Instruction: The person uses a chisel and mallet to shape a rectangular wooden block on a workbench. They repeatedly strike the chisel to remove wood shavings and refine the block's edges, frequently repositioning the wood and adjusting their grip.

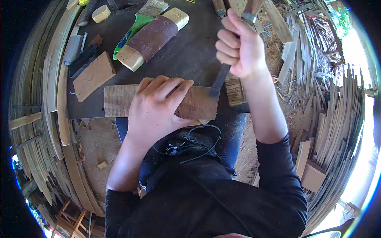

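A brown wooden block (pixel 198 102) with fine ridged lines lies along the near edge of the dark work table. Spread across its top, my left hand (pixel 152 101) presses it, with the thumb along the near side. My right hand (pixel 242 49) is closed around a chisel (pixel 219 81), its wooden handle and metal ferrule rising above the fist. The flat dark blade slants down to the block's right end, its tip slightly blurred; whether it touches I cannot tell. Beside the blade, partly behind my right wrist, are a brush's bristles (pixel 235 90).
A sandpaper-wrapped wood block (pixel 152 39) lies beyond my left hand, next to a green-handled paintbrush (pixel 143 18). A smooth wood piece (pixel 94 77) is at left. Another tool's wooden handle (pixel 219 7) lies at the far edge. Stacked wood strips (pixel 337 119) stand at right; a black cord (pixel 202 133) crosses my lap.
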`<state>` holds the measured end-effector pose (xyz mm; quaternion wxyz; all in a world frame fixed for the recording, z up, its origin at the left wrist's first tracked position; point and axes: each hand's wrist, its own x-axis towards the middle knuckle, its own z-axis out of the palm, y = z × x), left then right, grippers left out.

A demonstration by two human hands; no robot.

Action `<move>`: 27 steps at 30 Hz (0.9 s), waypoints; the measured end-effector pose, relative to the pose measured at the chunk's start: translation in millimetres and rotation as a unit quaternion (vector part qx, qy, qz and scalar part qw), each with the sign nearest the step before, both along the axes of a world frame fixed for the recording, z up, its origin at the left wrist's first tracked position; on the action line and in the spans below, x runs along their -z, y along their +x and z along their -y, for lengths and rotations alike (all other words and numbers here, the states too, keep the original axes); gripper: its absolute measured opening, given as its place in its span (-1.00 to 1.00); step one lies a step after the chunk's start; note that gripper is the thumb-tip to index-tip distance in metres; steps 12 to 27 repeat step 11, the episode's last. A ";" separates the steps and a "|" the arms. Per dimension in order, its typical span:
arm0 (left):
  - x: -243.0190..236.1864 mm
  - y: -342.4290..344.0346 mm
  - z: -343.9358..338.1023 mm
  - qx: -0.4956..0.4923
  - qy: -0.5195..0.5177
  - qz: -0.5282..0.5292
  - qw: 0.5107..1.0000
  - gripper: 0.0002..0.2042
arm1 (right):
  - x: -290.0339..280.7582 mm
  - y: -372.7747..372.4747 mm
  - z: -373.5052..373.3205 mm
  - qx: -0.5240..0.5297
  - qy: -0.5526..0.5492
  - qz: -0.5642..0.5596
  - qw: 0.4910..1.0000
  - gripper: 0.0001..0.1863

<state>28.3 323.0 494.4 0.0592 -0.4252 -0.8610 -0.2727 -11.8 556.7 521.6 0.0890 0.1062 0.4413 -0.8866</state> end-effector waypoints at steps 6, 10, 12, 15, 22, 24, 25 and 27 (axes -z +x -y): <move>-0.9 -1.6 -1.2 -0.001 0.004 0.005 1.000 -0.24 | -4.5 27.5 14.4 -0.089 -0.025 0.025 0.995 -0.50; 5.5 -4.4 1.0 0.011 -0.009 -0.018 1.000 -0.23 | -3.5 1.0 -9.8 -0.001 0.008 -0.021 1.000 -0.50; 6.6 -3.7 0.9 0.011 -0.011 -0.012 1.000 -0.22 | 2.9 0.7 -15.2 -0.004 -0.003 -0.028 1.000 -0.50; 6.6 -3.7 0.9 0.011 -0.011 -0.012 1.000 -0.22 | 2.9 0.7 -15.2 -0.004 -0.003 -0.028 1.000 -0.50; 6.6 -3.7 0.9 0.011 -0.011 -0.012 1.000 -0.22 | 2.9 0.7 -15.2 -0.004 -0.003 -0.028 1.000 -0.50; 6.6 -3.7 0.9 0.011 -0.011 -0.012 1.000 -0.22 | 2.9 0.7 -15.2 -0.004 -0.003 -0.028 1.000 -0.50; 6.6 -3.7 0.9 0.011 -0.011 -0.012 1.000 -0.22 | 2.9 0.7 -15.2 -0.004 -0.003 -0.028 1.000 -0.50; 6.6 -3.7 0.9 0.011 -0.011 -0.012 1.000 -0.22 | 2.9 0.7 -15.2 -0.004 -0.003 -0.028 1.000 -0.50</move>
